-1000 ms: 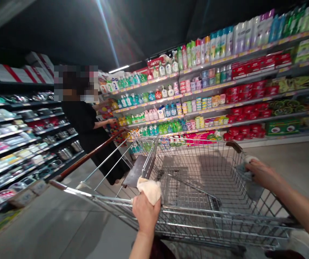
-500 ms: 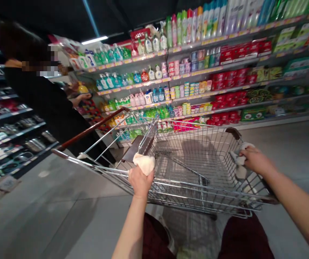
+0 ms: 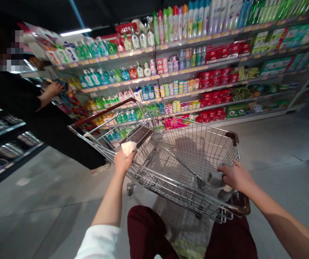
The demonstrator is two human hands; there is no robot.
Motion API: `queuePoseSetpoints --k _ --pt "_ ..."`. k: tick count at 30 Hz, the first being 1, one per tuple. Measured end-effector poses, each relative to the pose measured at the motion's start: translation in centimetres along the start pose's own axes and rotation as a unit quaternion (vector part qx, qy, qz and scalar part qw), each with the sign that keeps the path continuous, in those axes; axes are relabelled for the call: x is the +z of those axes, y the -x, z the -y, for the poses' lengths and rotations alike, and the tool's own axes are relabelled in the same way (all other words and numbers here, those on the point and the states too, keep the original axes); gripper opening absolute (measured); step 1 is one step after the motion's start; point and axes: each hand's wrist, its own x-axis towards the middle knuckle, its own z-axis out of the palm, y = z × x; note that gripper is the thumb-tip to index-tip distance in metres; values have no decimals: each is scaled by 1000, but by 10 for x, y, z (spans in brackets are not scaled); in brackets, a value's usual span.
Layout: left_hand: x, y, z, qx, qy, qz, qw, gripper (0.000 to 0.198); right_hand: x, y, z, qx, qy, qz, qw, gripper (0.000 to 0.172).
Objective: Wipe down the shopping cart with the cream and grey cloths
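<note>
A wire shopping cart (image 3: pixel 187 151) stands in front of me with its basket empty. My left hand (image 3: pixel 122 162) is closed on a cream cloth (image 3: pixel 129 147) and presses it on the cart's left rim near the folded child seat. My right hand (image 3: pixel 235 177) is closed on a grey cloth (image 3: pixel 217 180) at the cart's near right corner, beside the brown corner bumper (image 3: pixel 241 205). My knees in dark red trousers (image 3: pixel 149 230) show just behind the cart.
A person in black (image 3: pixel 35 108) stands at the left, reaching to the shelves. Long shelves of bottles, tubs and red boxes (image 3: pixel 197 64) run behind the cart. Dark shelves with metal pots (image 3: pixel 5 144) line the left. Grey tiled floor (image 3: pixel 278 144) lies to the right.
The view has swung, and the cart now sits turned and lower in view. My right hand with the grey cloth slid back along the right rim to the near corner. My left hand stays on the left rim.
</note>
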Motion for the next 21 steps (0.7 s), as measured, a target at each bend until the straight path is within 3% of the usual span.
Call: queuePoseSetpoints --k 3,7,10,12,14,16,18,19,21 --pt "-1 -10 2 15 -20 -14 1000 47 3 18 25 -2 -45 28 999 38" --pt "-7 -26 0 46 -29 -21 998 45 4 41 65 -20 -102 -2 995 40" --pt "-16 -33 -6 16 38 -11 999 48 5 54 94 -8 -148 -29 988 39" --pt "-26 -21 -17 -26 128 -42 991 49 7 58 110 -8 -189 -42 981 38" --pt "-38 16 -35 -56 219 -95 970 48 9 57 119 -29 -249 -60 966 35" --pt "-48 74 -61 -45 284 -105 952 43 6 50 115 -66 -328 -84 939 26" --pt "-51 142 -90 24 327 -49 943 36 -4 37 95 -76 -379 -124 914 20" --pt "-50 173 -104 95 331 27 939 33 -11 28 78 -60 -383 -147 910 19" --pt "-43 219 -127 209 304 85 925 27 -27 8 34 -3 -321 -210 924 23"
